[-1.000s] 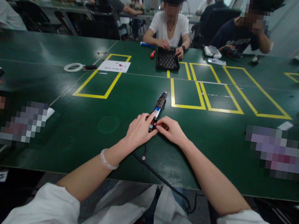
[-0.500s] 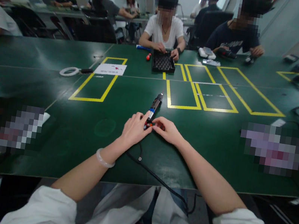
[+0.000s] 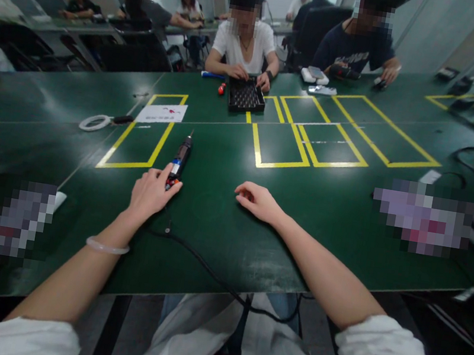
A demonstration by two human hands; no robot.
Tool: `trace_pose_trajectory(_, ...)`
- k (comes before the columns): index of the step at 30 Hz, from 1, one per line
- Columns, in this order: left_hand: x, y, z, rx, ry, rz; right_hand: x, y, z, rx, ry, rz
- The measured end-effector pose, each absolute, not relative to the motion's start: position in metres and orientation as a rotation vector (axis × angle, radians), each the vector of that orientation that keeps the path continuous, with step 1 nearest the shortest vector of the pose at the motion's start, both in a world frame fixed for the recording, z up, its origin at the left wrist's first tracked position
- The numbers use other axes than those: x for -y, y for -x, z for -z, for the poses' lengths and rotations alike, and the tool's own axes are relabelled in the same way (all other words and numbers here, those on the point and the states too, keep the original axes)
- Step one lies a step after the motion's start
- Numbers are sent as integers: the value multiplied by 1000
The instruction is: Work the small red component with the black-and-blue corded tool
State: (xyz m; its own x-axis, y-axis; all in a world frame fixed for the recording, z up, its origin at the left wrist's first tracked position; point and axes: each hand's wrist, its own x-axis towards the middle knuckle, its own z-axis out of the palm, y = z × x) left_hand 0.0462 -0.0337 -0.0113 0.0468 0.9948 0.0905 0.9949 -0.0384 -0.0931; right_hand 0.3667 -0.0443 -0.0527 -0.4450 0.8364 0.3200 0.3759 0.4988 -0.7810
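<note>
A dark electric screwdriver [image 3: 181, 155] with a blue and silver band lies on the green table, its thin bit pointing away from me. My left hand [image 3: 151, 190] is closed around its near end, where some red and orange parts show between the fingers. A black cord [image 3: 200, 263] runs from near that hand to the table's front edge, with a small metal ring [image 3: 167, 230] beside it. My right hand [image 3: 260, 201] rests to the right, apart from the tool. Its fingers are loosely bent, thumb and forefinger apart, with nothing seen between them.
Yellow tape frames [image 3: 284, 166] mark the green table [image 3: 203, 220]. A printed sheet [image 3: 161, 113] and white ring [image 3: 95, 122] lie left. Across from me, a person works at a black tray [image 3: 246, 96] near a red object [image 3: 221, 89]. Another person's hand is at far left.
My left hand has moved left with the electric screwdriver, and the cord has shifted along. My right hand has come away from the tool's near end. The view has turned slightly.
</note>
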Motion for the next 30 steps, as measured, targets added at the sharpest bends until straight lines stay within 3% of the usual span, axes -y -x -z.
trace_pose_trajectory(14,-15,98,0,2409,1763,-303,47,-365,52,2045,1040,-838)
trace_pose_trajectory(30,-7,92,5,2269,1487,-193,47,-364,52,2045,1071,-868)
